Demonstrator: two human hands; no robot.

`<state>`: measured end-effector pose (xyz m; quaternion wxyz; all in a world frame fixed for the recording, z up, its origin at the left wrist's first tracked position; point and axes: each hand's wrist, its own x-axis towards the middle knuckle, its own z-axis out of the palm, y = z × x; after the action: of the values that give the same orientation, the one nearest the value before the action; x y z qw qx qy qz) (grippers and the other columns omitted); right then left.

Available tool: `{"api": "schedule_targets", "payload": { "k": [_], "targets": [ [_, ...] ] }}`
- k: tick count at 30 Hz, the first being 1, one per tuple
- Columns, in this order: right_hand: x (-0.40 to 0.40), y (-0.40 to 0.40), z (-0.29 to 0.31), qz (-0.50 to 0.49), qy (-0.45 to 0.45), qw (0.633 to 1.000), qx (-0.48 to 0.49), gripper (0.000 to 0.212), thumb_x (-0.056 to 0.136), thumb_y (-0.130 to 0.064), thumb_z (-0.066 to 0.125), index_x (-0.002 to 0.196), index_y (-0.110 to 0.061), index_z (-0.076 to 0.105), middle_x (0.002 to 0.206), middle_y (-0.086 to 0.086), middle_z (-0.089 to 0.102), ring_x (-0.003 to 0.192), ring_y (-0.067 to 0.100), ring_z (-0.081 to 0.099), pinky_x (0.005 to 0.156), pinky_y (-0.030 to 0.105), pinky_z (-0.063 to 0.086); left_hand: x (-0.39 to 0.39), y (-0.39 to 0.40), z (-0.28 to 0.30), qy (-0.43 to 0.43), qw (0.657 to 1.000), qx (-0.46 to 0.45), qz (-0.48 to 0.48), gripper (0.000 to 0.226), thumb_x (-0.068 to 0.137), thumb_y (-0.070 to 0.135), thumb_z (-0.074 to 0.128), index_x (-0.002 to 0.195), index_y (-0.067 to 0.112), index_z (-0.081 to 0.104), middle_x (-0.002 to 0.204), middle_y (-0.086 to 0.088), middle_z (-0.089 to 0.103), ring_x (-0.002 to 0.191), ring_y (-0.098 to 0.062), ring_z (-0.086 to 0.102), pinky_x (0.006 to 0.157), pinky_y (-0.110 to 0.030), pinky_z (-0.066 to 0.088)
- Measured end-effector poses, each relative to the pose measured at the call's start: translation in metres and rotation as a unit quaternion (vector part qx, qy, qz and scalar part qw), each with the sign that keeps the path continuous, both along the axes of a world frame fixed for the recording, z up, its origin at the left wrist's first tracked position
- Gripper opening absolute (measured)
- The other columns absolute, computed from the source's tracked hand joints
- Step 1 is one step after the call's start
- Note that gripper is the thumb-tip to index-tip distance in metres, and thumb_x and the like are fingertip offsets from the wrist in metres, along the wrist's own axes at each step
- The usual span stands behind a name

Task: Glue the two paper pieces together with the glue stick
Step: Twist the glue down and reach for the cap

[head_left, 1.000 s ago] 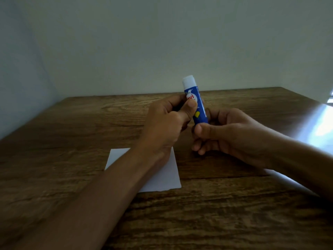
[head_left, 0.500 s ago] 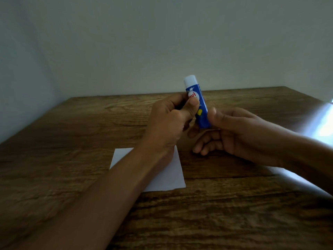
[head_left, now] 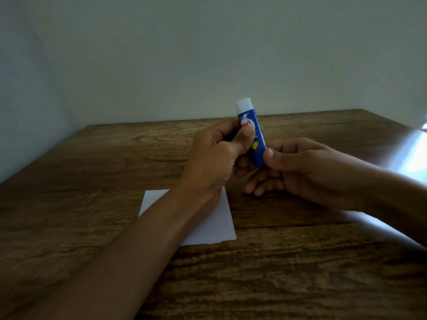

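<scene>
Both hands, left hand and right hand, pinch one capped glue stick; one paper piece visible.

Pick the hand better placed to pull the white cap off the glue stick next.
Left, probably. The left hand grips the glue stick high, thumb just below the white cap; the right hand pinches the bottom end, suited to bracing.

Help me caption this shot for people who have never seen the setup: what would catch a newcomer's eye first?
First, the blue glue stick with its white cap on top, held nearly upright above the middle of the wooden table by both hands: the left hand grips its upper body and the right hand pinches its lower end. Next, the white paper lying flat on the table, partly hidden under the left forearm.
</scene>
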<state>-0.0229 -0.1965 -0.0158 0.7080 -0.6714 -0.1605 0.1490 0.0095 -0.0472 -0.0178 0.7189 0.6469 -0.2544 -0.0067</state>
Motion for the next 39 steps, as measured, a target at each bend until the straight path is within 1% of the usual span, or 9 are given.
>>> {"api": "schedule_targets", "payload": {
  "k": [4,7,9,12,20,26,33,37,39],
  "targets": [
    [-0.0009,0.0021,-0.001,-0.05,-0.018,0.999,-0.005,0.03,0.064,-0.018,0.066,0.09,-0.003,0.062,0.076,0.007,0.068,0.07,0.018,0.067,0.065,0.026,0.056,0.0002,-0.0012,0.0,-0.004,1.0,-0.001,0.0,0.014,0.084,0.02,0.053,0.084,0.019,0.066,0.071,0.005,0.067,0.07,-0.011,0.061,0.061,-0.023,0.051],
    [-0.0004,0.0049,0.0002,-0.054,-0.012,0.998,-0.024,0.037,0.054,-0.023,0.072,0.086,-0.007,0.063,0.071,0.005,0.068,0.067,0.017,0.067,0.063,0.025,0.057,0.0011,-0.0015,-0.0001,-0.003,1.0,0.001,0.006,0.015,0.085,0.022,0.053,0.08,0.021,0.067,0.072,0.006,0.067,0.081,-0.019,0.062,0.079,-0.04,0.051],
    [-0.0008,0.0039,0.0029,-0.018,-0.003,1.0,-0.021,0.027,0.065,-0.026,0.071,0.086,-0.009,0.068,0.079,0.007,0.07,0.074,0.02,0.067,0.068,0.025,0.057,0.0013,-0.0009,-0.0007,-0.002,1.0,0.004,-0.002,0.015,0.084,0.022,0.053,0.079,0.021,0.067,0.07,0.003,0.066,0.072,-0.017,0.061,0.072,-0.037,0.052],
    [-0.0014,-0.001,0.0041,0.019,0.022,0.999,-0.013,0.035,0.075,-0.028,0.06,0.096,0.0,0.067,0.093,0.014,0.069,0.088,0.024,0.067,0.077,0.027,0.056,-0.0005,-0.0005,-0.0007,-0.009,1.0,0.007,-0.022,0.017,0.086,0.023,0.051,0.081,0.014,0.065,0.065,-0.006,0.059,0.048,-0.011,0.049,0.044,-0.021,0.041],
    [0.0008,0.0028,-0.0003,-0.042,0.008,0.999,-0.004,0.036,0.056,-0.016,0.075,0.091,-0.007,0.068,0.085,0.009,0.072,0.081,0.019,0.07,0.07,0.026,0.057,-0.0004,-0.0026,-0.0003,-0.009,1.0,-0.001,-0.021,0.015,0.085,0.017,0.052,0.081,0.017,0.066,0.073,0.004,0.068,0.077,-0.015,0.064,0.074,-0.034,0.055],
    [0.0009,-0.0042,0.0025,0.029,0.038,0.999,0.014,0.032,0.076,-0.018,0.059,0.101,0.0,0.066,0.101,0.016,0.069,0.1,0.028,0.066,0.083,0.03,0.054,0.0002,0.0009,0.0,-0.011,1.0,0.011,-0.022,0.015,0.085,0.021,0.052,0.08,0.017,0.066,0.067,0.001,0.064,0.056,-0.009,0.054,0.049,-0.019,0.046],
    [0.0012,0.0001,0.002,-0.023,0.029,0.999,-0.014,0.047,0.061,-0.014,0.074,0.103,0.003,0.061,0.093,0.015,0.069,0.085,0.022,0.069,0.073,0.027,0.057,0.0003,-0.0011,-0.0005,-0.01,1.0,0.008,-0.021,0.016,0.084,0.021,0.053,0.079,0.019,0.068,0.069,0.009,0.068,0.076,-0.013,0.063,0.075,-0.032,0.052],
    [-0.0003,-0.0029,0.0039,0.023,0.048,0.999,0.007,0.04,0.074,-0.024,0.061,0.103,0.003,0.063,0.103,0.017,0.069,0.1,0.028,0.065,0.082,0.029,0.054,-0.0004,0.0009,0.0004,-0.008,1.0,0.013,-0.027,0.015,0.084,0.022,0.053,0.08,0.016,0.066,0.06,0.005,0.063,0.053,-0.007,0.055,0.049,-0.02,0.046],
    [0.0003,-0.0047,0.0026,0.022,0.058,0.998,0.02,0.035,0.079,-0.017,0.053,0.105,0.004,0.063,0.107,0.018,0.068,0.104,0.029,0.064,0.083,0.03,0.054,-0.0004,0.0016,0.0002,0.002,1.0,0.009,-0.022,0.015,0.084,0.022,0.053,0.08,0.016,0.065,0.062,0.006,0.064,0.055,-0.005,0.059,0.048,-0.018,0.046]
  ]
}}
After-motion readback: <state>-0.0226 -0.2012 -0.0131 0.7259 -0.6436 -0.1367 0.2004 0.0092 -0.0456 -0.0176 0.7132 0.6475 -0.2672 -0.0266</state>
